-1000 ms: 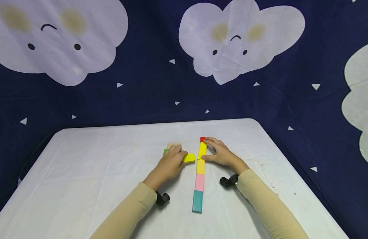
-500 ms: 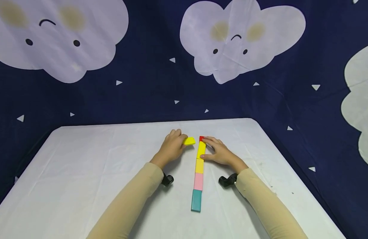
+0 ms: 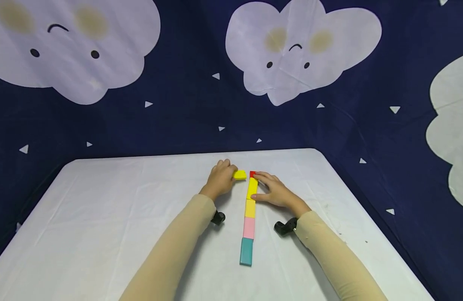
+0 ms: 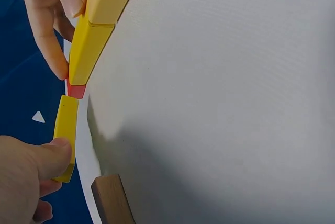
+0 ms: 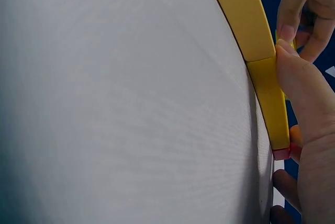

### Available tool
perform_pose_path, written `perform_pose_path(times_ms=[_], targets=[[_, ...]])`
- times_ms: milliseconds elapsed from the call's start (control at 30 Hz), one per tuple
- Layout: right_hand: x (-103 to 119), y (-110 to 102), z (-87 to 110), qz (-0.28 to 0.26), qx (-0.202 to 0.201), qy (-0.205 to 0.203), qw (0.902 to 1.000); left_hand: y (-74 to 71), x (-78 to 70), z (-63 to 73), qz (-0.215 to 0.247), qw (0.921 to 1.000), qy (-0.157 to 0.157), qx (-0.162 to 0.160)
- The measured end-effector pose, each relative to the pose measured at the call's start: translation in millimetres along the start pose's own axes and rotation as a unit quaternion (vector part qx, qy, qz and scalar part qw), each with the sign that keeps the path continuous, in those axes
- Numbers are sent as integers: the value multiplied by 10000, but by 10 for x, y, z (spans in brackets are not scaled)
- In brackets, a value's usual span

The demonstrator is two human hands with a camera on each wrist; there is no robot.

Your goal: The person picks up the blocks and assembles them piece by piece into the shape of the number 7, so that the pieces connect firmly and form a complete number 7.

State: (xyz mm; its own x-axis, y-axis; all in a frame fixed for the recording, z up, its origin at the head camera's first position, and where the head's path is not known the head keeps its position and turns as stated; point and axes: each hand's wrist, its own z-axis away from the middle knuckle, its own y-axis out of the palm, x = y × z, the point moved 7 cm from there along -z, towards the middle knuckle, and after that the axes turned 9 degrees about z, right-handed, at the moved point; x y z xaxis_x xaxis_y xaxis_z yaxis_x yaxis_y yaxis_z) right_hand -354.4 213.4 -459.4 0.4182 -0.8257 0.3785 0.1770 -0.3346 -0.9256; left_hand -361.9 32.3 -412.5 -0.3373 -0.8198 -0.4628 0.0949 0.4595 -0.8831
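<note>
My left hand (image 3: 220, 179) pinches a bright yellow block (image 3: 240, 174), its thumb on one face. This block's free end is close to the red block (image 3: 252, 174) at the far end of a row. From there toward me lie a yellow block (image 3: 252, 189), a paler yellow block (image 3: 250, 208), a pink block (image 3: 248, 228) and a teal block (image 3: 246, 252). My right hand (image 3: 274, 190) rests along the row's right side, index fingertip at the red block, thumb near where the two yellow blocks meet. In the left wrist view a brown wooden block (image 4: 112, 200) lies below the left hand.
The blocks lie on a white-covered table (image 3: 103, 230). Behind it hangs a dark blue cloth (image 3: 186, 125) printed with clouds and triangles. A small black device (image 3: 286, 227) sits at the right wrist, another (image 3: 218, 218) at the left.
The left hand has carried the yellow block away from me, up level with the row's red end. The tan and green blocks beside that hand no longer show. The right hand has barely moved.
</note>
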Motion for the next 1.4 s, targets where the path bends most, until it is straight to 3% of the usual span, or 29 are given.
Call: perform_pose_path(times_ms=[200,633,833,1100,1400], targets=[[11,40,-9,6,90,18,10000,65,12,-38,-117,9998,-123,144],[40,18,-15,152,115,-68,9998,186,43,-77,-190,9991,-373,16],[0,0,7,197,143,99,9997,216,-6,-139,-347,9988,-342,-17],[20,-15,1,259,114,-44,9996,226,-37,-182,-727,9967,-326,-147],[3,-4,-10,273,206,52,9994,243,-33,-166,-565,9976,-380,-102]])
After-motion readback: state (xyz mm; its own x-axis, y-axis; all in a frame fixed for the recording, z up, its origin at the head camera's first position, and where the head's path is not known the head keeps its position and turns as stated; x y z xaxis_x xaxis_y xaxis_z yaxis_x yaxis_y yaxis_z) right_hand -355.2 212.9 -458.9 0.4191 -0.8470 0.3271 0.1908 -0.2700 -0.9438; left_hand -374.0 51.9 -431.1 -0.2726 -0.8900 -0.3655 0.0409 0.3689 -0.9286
